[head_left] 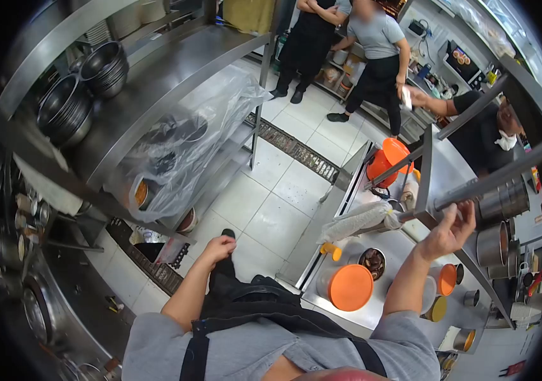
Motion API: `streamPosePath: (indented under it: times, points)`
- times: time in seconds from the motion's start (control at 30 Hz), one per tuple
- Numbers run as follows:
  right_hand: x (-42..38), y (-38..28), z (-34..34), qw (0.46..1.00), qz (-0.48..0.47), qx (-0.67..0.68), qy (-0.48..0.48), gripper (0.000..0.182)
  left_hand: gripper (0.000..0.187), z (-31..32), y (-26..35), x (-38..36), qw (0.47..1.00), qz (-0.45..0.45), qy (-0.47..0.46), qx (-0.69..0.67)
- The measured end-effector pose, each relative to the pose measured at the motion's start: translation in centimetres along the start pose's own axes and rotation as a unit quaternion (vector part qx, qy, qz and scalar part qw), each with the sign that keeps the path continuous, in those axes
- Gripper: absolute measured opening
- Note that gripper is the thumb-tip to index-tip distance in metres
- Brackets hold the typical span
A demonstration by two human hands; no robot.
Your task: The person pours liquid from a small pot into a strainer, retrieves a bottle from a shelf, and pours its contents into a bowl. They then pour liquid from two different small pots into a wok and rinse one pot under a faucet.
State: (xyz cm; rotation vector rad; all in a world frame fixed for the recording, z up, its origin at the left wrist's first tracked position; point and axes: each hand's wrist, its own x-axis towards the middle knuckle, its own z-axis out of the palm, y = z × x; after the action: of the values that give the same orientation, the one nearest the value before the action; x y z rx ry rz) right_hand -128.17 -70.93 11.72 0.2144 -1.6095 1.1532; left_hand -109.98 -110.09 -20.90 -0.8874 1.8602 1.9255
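Note:
My left hand (219, 249) hangs in front of my body above the tiled floor, its fingers loosely curled with nothing seen in them. My right hand (452, 232) is raised beside the metal shelf frame (433, 219). Its fingers bend toward the thumb near the frame's edge, and whatever they may hold is hidden. Below that hand is a steel counter (321, 289) bearing a tub with an orange lid (351, 287). Next to the tub are a metal pot of dark pieces (372, 263) and a small yellow-orange container (330, 251).
An orange bucket (390, 159) stands at the counter's far end. Two people (372, 57) stand at the back; another person's arm (433, 103) reaches in at right, holding something white. Stacked dark bowls (104, 68) and a plastic-covered shelf (188, 140) are at left. A floor drain (293, 147) crosses the tiles.

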Motion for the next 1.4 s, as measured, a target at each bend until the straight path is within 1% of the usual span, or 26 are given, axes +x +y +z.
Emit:
streamPosePath:
  times: [0.1,0.17,0.23,0.27,0.3,0.33,0.37,0.43,0.47,0.53,0.57,0.6,0.63,0.7,0.73,0.77,0.9,0.97,1.03,1.07,1.1,1.17,1.23,1.3,1.37,1.4]
  points:
    - [0.1,1.8,0.1,0.998,-0.043,-0.041,0.034,0.031,0.021,0.7,3.8,6.6,0.996,0.041,-0.031,0.071]
    - [0.0,1.3,0.9,0.99,-0.024,-0.103,0.091,0.028,0.02,1.6,5.7,10.6,0.996,0.039,-0.052,0.066]
    - [0.0,1.4,1.5,0.985,-0.034,-0.12,0.116,0.023,0.018,2.1,6.5,14.7,0.994,0.029,-0.098,0.048]
    - [-0.1,1.1,2.2,0.976,-0.028,-0.156,0.151,0.021,0.017,2.2,6.3,17.1,0.992,-0.011,-0.116,0.044]
    - [-0.1,1.0,2.9,0.963,-0.024,-0.194,0.185,0.019,0.017,2.3,5.8,19.4,0.99,-0.007,-0.121,0.07]
    - [0.0,1.5,3.0,0.963,-0.032,-0.175,0.204,0.019,0.019,2.2,5.7,21.4,0.986,-0.017,-0.124,0.108]
    - [0.3,2.1,2.7,0.96,-0.049,-0.153,0.231,0.02,0.022,2.2,5.4,23.4,0.984,-0.055,-0.117,0.12]
    - [0.8,2.6,1.6,0.947,-0.07,-0.19,0.249,0.021,0.025,1.9,2.5,28.1,0.965,-0.078,-0.115,0.222]
    - [0.6,2.1,3.1,0.939,-0.065,-0.211,0.266,0.019,0.025,1.8,1.6,29.8,0.961,-0.083,-0.126,0.232]
    - [0.4,2.2,3.5,0.933,-0.079,-0.217,0.278,0.017,0.027,1.1,-0.4,31.9,0.907,-0.086,-0.136,0.39]
    - [0.4,2.1,4.2,0.93,-0.095,-0.208,0.287,0.016,0.027,0.9,-1.3,32.5,0.902,-0.089,-0.142,0.397]
    - [0.2,2.2,5.7,0.937,-0.111,-0.205,0.261,0.016,0.027,0.8,-2.0,33.2,0.88,-0.098,-0.163,0.436]
    - [0.5,2.6,4.3,0.934,-0.109,-0.215,0.264,0.016,0.028,0.7,-2.5,33.7,0.854,-0.105,-0.183,0.476]
    - [1.4,3.1,-1.0,0.924,-0.14,-0.232,0.271,0.018,0.025,1.5,-2.8,34.6,0.841,-0.09,-0.178,0.504]
    - [1.5,3.3,-1.8,0.895,-0.167,-0.315,0.267,0.018,0.028,2.2,-2.6,35.3,0.84,-0.139,-0.196,0.487]
    - [1.7,3.2,-2.5,0.886,-0.175,-0.34,0.263,0.018,0.03,2.7,-2.9,35.9,0.835,-0.191,-0.211,0.471]
    - [2.1,3.3,-3.7,0.863,-0.175,-0.418,0.225,0.018,0.026,4.3,-6.4,41.0,0.873,-0.118,-0.234,0.412]
    - [1.9,3.9,-3.8,0.854,-0.163,-0.451,0.203,0.018,0.026,4.7,-6.6,44.4,0.876,-0.142,-0.24,0.393]
    - [1.4,4.7,-3.8,0.848,-0.142,-0.479,0.179,0.018,0.025,4.4,-6.5,47.4,0.881,-0.144,-0.205,0.401]
    - [1.3,5.1,-3.8,0.844,-0.129,-0.492,0.169,0.018,0.028,3.2,-8.5,50.1,0.873,-0.131,-0.195,0.427]
    - [0.9,5.7,-4.1,0.84,-0.112,-0.507,0.161,0.018,0.031,1.6,-10.2,52.3,0.864,-0.114,-0.185,0.454]
    - [0.3,6.6,-4.7,0.828,-0.086,-0.534,0.149,0.018,0.031,0.2,-8.6,54.5,0.795,-0.087,-0.154,0.581]
    - [-0.9,7.6,-5.0,0.816,-0.062,-0.557,0.141,0.018,0.035,-2.3,-8.8,58.0,0.709,-0.124,-0.149,0.678]
    - [-1.8,8.4,-5.2,0.803,-0.043,-0.581,0.129,0.018,0.038,-5.9,-10.6,61.2,0.658,-0.138,-0.134,0.728]
    - [-2.6,9.1,-5.4,0.789,-0.019,-0.603,0.117,0.018,0.037,-8.3,-11.4,62.4,0.658,-0.189,-0.061,0.726]
    - [-3.0,9.4,-5.5,0.783,-0.008,-0.612,0.111,0.018,0.04,-9.3,-11.1,62.8,0.632,-0.212,-0.077,0.741]
